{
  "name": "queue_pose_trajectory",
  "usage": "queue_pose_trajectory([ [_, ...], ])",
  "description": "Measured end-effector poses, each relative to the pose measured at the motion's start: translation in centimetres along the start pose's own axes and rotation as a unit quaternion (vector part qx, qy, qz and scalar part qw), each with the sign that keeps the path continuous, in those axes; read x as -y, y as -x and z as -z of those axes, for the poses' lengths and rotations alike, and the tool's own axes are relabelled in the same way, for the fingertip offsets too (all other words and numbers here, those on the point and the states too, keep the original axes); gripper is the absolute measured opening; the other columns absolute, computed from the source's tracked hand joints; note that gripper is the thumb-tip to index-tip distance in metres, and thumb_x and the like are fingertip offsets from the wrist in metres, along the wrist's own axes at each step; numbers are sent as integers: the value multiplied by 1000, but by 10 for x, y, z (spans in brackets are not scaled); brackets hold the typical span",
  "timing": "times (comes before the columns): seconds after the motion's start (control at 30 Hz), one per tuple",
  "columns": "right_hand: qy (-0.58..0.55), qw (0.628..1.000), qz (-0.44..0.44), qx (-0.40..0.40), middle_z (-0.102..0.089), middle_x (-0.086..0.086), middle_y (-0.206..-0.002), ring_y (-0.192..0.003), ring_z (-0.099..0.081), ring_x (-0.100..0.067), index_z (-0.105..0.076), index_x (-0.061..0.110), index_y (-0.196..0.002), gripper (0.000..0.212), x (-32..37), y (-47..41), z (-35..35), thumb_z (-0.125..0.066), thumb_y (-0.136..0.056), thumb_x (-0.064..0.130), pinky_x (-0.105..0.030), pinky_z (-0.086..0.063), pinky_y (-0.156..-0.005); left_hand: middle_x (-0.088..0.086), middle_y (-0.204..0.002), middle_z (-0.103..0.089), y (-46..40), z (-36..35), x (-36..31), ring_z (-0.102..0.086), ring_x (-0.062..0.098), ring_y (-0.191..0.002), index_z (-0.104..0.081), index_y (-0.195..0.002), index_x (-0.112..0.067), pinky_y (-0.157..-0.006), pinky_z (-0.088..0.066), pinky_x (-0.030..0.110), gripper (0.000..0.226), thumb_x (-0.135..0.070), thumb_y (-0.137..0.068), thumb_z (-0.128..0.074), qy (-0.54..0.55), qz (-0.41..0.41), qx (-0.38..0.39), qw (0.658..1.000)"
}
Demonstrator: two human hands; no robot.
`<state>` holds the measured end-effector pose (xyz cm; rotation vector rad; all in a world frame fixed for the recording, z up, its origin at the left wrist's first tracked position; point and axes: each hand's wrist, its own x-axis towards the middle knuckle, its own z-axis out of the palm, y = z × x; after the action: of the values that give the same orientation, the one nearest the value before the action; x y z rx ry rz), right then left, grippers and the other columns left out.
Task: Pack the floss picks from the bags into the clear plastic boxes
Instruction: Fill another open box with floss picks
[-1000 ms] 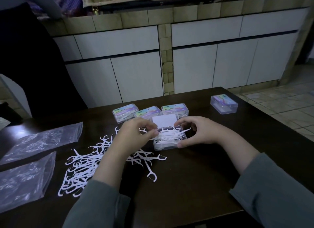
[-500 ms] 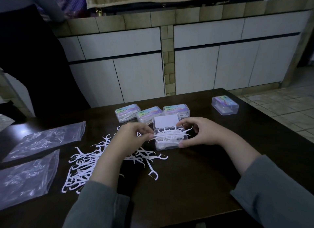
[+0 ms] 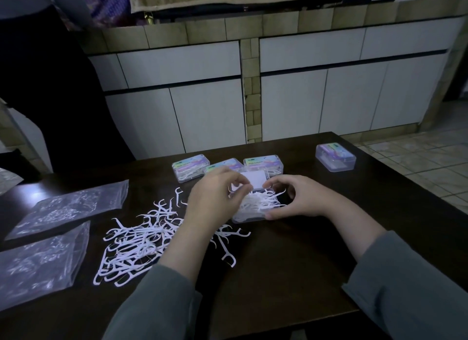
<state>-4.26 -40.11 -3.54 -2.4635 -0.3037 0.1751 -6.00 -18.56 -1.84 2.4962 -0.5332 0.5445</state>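
Observation:
An open clear plastic box (image 3: 249,217) stands mid-table, heaped with white floss picks (image 3: 262,200); its raised lid shows a white card (image 3: 256,179). My left hand (image 3: 212,203) is at the box's left rim, thumb and curled fingers pinching floss picks over the heap. My right hand (image 3: 297,198) curls round the box's right side, thumb at the near corner and fingers at the far edge. A loose pile of floss picks (image 3: 141,241) lies on the table to the left, partly hidden by my left forearm.
Two clear plastic bags (image 3: 71,205) (image 3: 38,261) lie flat at the left. Three closed filled boxes (image 3: 190,167) (image 3: 222,165) (image 3: 264,162) stand in a row behind the open one, another box (image 3: 335,157) at the far right. A person in dark clothes (image 3: 50,86) stands beyond the table's far left.
My left hand has shifted right and farther over the open box with its pinched picks. My right hand keeps its hold on the box's right side.

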Motion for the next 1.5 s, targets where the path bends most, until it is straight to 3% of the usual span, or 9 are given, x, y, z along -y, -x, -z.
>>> queue_pose_trajectory([
  [0.17,-30,999,20,-7,-57,22,-116,-116,-49,-17,-55,50,-115,74,-3,1,-4,-76,-45,66,-48,-44,-100,-12,-124,-53,-8,-17,-36,-42,8,-114,-62,-124,-33,-93,-40,29,33,-36,-91,-60,-16,-75,137,988],
  [0.3,-32,999,28,-12,-57,20,-122,-124,-47,-16,-53,46,-122,78,-2,4,-4,-73,-47,55,-48,-38,-106,-7,-109,-55,-16,-21,-45,-41,12,-104,-58,-126,-36,-76,-34,27,40,-24,-88,-57,-38,-77,189,978],
  [0.4,-21,999,32,-12,-59,20,-114,-117,-51,-14,-54,45,-117,63,-2,4,-3,-78,-59,41,-48,-38,-105,-5,-98,-52,-16,-24,-46,-42,11,-96,-58,-125,-36,-74,-34,27,38,-27,-88,-58,-41,-74,175,981],
  [0.6,-33,999,20,-10,-59,24,-113,-118,-50,-15,-55,56,-104,66,-2,2,-5,-77,-43,66,-47,-44,-101,-11,-103,-69,-19,-31,-33,-51,6,-97,-68,-116,-34,-82,-45,26,29,-27,-88,-65,44,-61,164,984],
  [0.73,-19,999,21,-15,-57,23,-120,-122,-47,-15,-54,55,-114,74,-2,3,-6,-77,-45,69,-47,-42,-103,-15,-101,-66,-20,-27,-31,-52,-7,-88,-72,-110,-33,-73,-38,11,23,-23,-89,-67,133,-14,139,981],
  [0.83,-4,1000,8,-16,-51,19,-131,-128,-41,-19,-46,57,-124,87,-2,3,-7,-75,-44,75,-48,-42,-103,-18,-100,-69,-21,-20,-23,-58,-4,-100,-72,-97,-39,-90,-46,25,17,-25,-88,-68,242,24,103,965],
  [0.93,1,1000,18,-18,-52,24,-125,-123,-43,-15,-47,64,-110,72,-2,3,-8,-73,-45,78,-46,-44,-101,-17,-97,-71,-21,-11,-14,-61,-2,-101,-70,-89,-41,-92,-46,28,13,-27,-87,-69,279,50,84,955],
  [1.17,0,1000,20,-22,-53,29,-115,-117,-45,-15,-47,67,-107,68,-2,3,-7,-74,-45,78,-45,-47,-97,-23,-88,-67,-18,-12,-8,-58,-3,-97,-70,-80,-44,-91,-44,24,15,-30,-82,-75,139,21,155,978],
  [1.5,11,1000,10,-24,-49,30,-112,-113,-44,-15,-50,59,-118,75,-1,7,-5,-76,-48,71,-42,-46,-96,-18,-96,-67,-14,4,18,-58,0,-93,-73,-88,-40,-82,-48,25,16,-33,-75,-80,117,22,195,974],
])
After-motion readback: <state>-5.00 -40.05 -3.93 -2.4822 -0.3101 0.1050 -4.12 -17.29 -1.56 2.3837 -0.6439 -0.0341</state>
